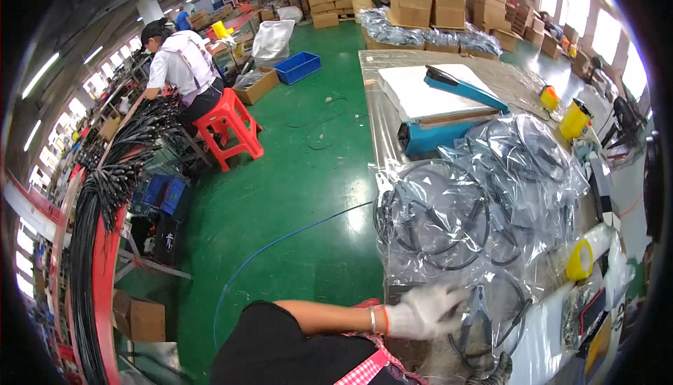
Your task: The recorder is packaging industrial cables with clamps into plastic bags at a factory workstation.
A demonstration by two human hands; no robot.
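Note:
My left hand (424,311), in a white glove with an orange cuff, reaches rightward over the near end of the table. Its fingers are smeared by motion, so I cannot tell whether they grip anything. Just right of them lies a clear plastic bag (515,294) with a black cable and a metal spring clamp (479,318) in it. A dark ribbed shape (499,372) at the lower edge is too cut off to name. No part of my right hand can be made out. Beyond lie several bagged coiled cables (449,217), partly overlapping.
A blue hand sealer (438,133) stands behind the bags, beside a white stack (420,87). Yellow tape rolls (580,259) line the table's right side. At left, a person (184,63) works by a red stool (228,129) and a rack of black cables (87,266). A blue hose (273,243) crosses the green floor.

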